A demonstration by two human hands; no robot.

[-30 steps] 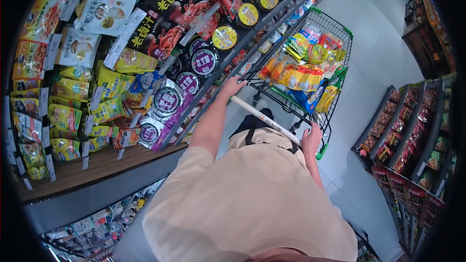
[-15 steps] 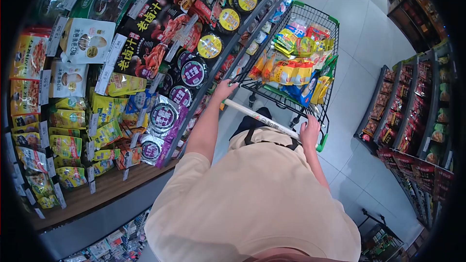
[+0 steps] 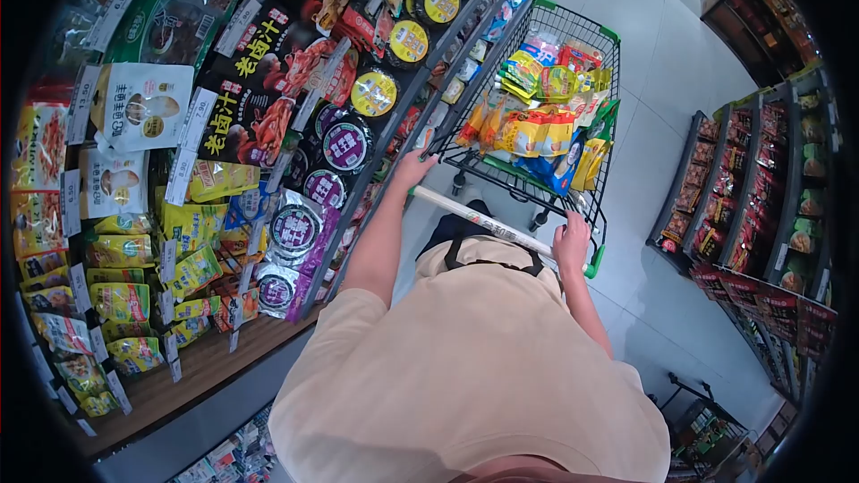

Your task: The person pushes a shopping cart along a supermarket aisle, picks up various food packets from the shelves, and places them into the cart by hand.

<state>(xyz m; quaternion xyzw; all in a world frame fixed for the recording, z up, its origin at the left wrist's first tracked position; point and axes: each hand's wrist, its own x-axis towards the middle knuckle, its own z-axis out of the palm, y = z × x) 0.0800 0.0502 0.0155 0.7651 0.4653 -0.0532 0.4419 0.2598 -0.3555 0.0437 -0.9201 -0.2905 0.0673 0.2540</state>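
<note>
Beside the dark-edged snack shelf (image 3: 410, 100), the green-cornered black wire cart (image 3: 573, 25) should feel stiff and heavy, best held by its straight white handlebar (image 3: 456, 207), at whose ends shelf-side left hand (image 3: 412, 167) and farther right hand (image 3: 571, 241) show bent fingers, clamping unclear

Here's the cart (image 3: 611, 34) at one o'clock, packets (image 3: 541, 125) piled inside it; stocked shelving (image 3: 224, 367) runs along nine to eleven, a rack (image 3: 718, 188) at three, another trolley (image 3: 704, 425) at four!
</note>
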